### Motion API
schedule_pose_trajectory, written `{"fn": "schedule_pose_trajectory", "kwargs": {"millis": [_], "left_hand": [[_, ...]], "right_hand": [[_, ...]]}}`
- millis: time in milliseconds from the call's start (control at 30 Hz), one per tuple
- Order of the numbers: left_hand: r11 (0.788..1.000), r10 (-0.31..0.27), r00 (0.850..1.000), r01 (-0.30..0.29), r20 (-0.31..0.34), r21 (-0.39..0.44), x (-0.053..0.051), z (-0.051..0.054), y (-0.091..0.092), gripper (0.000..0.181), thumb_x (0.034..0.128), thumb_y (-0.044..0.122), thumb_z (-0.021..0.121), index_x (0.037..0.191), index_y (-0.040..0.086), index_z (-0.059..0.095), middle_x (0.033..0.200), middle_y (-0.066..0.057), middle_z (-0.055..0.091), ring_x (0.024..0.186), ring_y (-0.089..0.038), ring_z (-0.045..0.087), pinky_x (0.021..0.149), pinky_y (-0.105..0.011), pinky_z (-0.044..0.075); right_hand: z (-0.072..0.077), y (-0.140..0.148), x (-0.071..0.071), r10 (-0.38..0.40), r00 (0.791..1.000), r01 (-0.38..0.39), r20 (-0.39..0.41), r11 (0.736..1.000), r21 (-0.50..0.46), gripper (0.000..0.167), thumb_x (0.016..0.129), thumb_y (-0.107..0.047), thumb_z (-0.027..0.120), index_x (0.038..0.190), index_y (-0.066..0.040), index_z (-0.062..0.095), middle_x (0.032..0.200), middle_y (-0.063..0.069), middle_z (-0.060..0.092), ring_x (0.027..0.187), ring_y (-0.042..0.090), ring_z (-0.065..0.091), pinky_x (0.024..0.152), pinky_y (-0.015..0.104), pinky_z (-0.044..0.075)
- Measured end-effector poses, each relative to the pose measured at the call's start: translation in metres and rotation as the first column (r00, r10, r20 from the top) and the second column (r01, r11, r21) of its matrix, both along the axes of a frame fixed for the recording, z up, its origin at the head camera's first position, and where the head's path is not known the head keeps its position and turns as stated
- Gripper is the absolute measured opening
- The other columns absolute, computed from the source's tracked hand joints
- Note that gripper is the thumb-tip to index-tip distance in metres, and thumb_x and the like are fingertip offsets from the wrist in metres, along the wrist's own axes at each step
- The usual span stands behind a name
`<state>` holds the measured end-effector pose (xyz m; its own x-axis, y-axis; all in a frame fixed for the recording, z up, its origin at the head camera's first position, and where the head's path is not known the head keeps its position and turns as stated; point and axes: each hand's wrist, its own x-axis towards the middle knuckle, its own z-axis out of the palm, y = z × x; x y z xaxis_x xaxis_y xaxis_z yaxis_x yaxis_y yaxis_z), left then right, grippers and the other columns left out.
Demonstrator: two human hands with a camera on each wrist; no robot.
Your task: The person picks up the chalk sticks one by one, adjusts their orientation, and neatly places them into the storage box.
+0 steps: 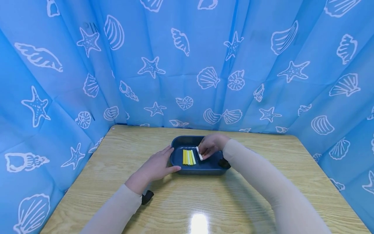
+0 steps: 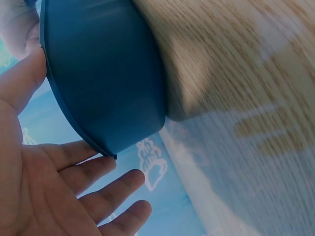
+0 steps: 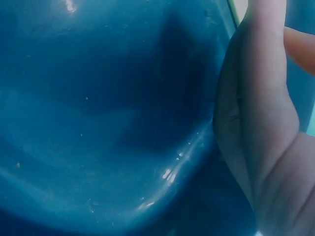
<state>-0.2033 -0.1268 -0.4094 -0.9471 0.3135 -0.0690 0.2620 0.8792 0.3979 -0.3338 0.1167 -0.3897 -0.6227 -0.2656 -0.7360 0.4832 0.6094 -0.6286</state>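
A dark blue rectangular tray [image 1: 203, 172] with rounded corners stands on the table. In it lies a row of several chalk sticks [image 1: 189, 157], yellow on the left and paler toward the right. My right hand [image 1: 211, 145] reaches into the tray and pinches a white chalk stick [image 1: 199, 153], slightly tilted, just right of the row. At the tray's left end is my left hand [image 1: 156, 165], thumb and fingers spread. In the left wrist view its thumb and first fingertips touch the tray's rim [image 2: 64, 110]. The right wrist view shows the tray's inside [image 3: 98, 123]; the chalk cannot be made out there.
The wood-grain table [image 1: 140, 136] extends around the tray. Behind and at both sides hangs a blue curtain [image 1: 181, 87] with white shells and starfish. A bright glare [image 1: 199, 224] lies at the table's front.
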Motion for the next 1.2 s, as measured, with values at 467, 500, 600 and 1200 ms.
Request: {"fn": "schedule_pose_trajectory", "kwargs": {"millis": [467, 500, 600, 1200], "left_hand": [[1.0, -0.004, 1.0, 0.004, 0.004, -0.003, 0.0, 0.002, -0.001, 0.092, 0.0911, 0.061, 0.063, 0.158, 0.007, 0.03, 0.164, -0.012, 0.024, 0.147, -0.035, 0.031, 0.117, -0.053, 0.03], [1.0, -0.002, 1.0, 0.002, 0.006, -0.002, 0.0, 0.002, -0.001, 0.092, 0.0912, 0.061, 0.063, 0.158, 0.007, 0.03, 0.164, -0.012, 0.024, 0.147, -0.035, 0.031, 0.117, -0.053, 0.03], [1.0, 0.001, 1.0, -0.001, 0.015, 0.001, 0.001, 0.003, 0.0, 0.091, 0.0916, 0.06, 0.064, 0.158, 0.007, 0.03, 0.164, -0.012, 0.024, 0.147, -0.035, 0.03, 0.117, -0.053, 0.03], [1.0, -0.004, 1.0, 0.004, 0.004, 0.017, 0.001, 0.001, 0.0, 0.091, 0.0916, 0.058, 0.065, 0.158, 0.007, 0.03, 0.164, -0.013, 0.024, 0.147, -0.036, 0.031, 0.117, -0.053, 0.03]], "right_hand": [[-0.007, -0.011, 0.001, 0.045, 0.999, -0.044, -0.015, 0.998, 0.047, 0.012, 0.093, 0.003, 0.062, 0.105, 0.007, 0.066, 0.091, 0.016, 0.062, 0.073, 0.02, 0.067, 0.073, 0.029, 0.06], [-0.008, -0.011, 0.001, 0.041, 0.999, -0.041, -0.009, 0.998, 0.049, 0.013, 0.093, 0.003, 0.063, 0.105, 0.007, 0.066, 0.091, 0.016, 0.062, 0.073, 0.02, 0.067, 0.073, 0.029, 0.06], [-0.01, -0.013, 0.001, 0.051, 0.999, -0.05, -0.003, 0.997, 0.057, 0.014, 0.094, 0.004, 0.062, 0.107, 0.007, 0.066, 0.091, 0.016, 0.062, 0.071, 0.019, 0.067, 0.072, 0.028, 0.06], [0.027, 0.014, 0.01, 0.098, 0.992, -0.101, -0.079, 0.994, -0.038, 0.039, 0.096, 0.002, 0.06, 0.132, 0.006, 0.047, 0.096, 0.014, 0.057, 0.078, 0.021, 0.062, 0.074, 0.033, 0.06]]}}
